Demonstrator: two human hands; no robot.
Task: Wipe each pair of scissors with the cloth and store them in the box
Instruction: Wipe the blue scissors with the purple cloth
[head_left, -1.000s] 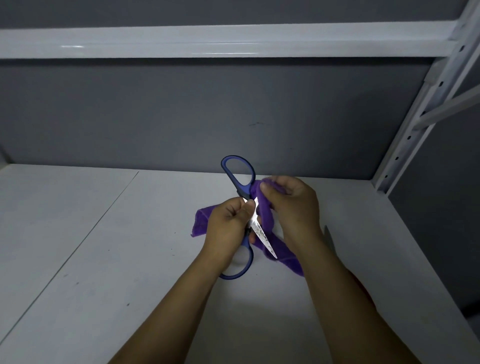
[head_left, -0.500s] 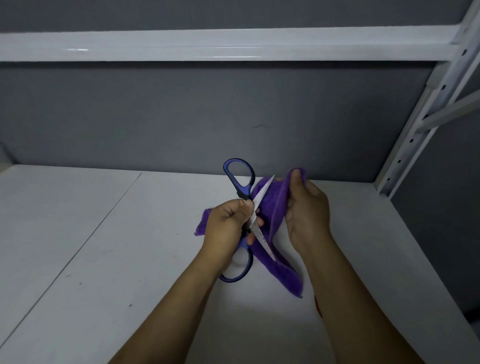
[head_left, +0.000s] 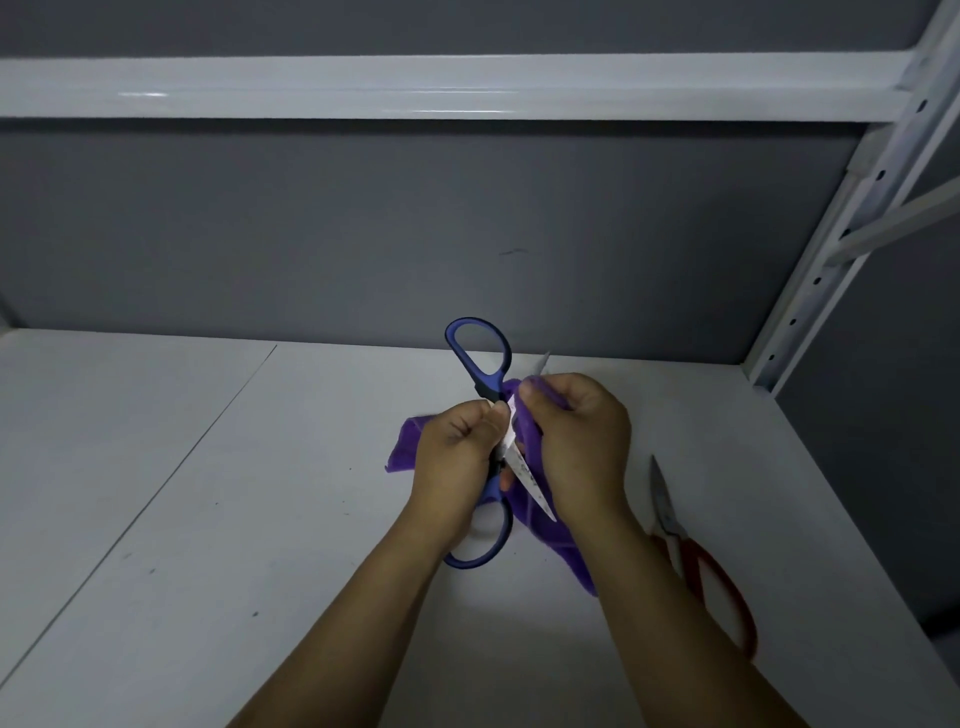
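Over shelf (head_left: 182, 519): grips blue scissors (head_left: 480, 374), spread open, at pivot in left hand (head_left: 457, 452) | pinches purple cloth (head_left: 405, 447) round 1 blade with right hand (head_left: 576, 441) | probably stiff, slick, sharp steel: best held by handles | red scissors (head_left: 664, 501) lying at right.

A white shelf (head_left: 156, 519), its board crossed by a thin seam, lies below a glossy white beam (head_left: 415, 85). Behind them is a dark grey wall (head_left: 363, 223). At the right a perforated white upright (head_left: 831, 260) carries a slanted brace (head_left: 904, 218).

shiny metal blades (head_left: 530, 480), fuzzy cloth (head_left: 550, 540), matt shelf (head_left: 208, 519)
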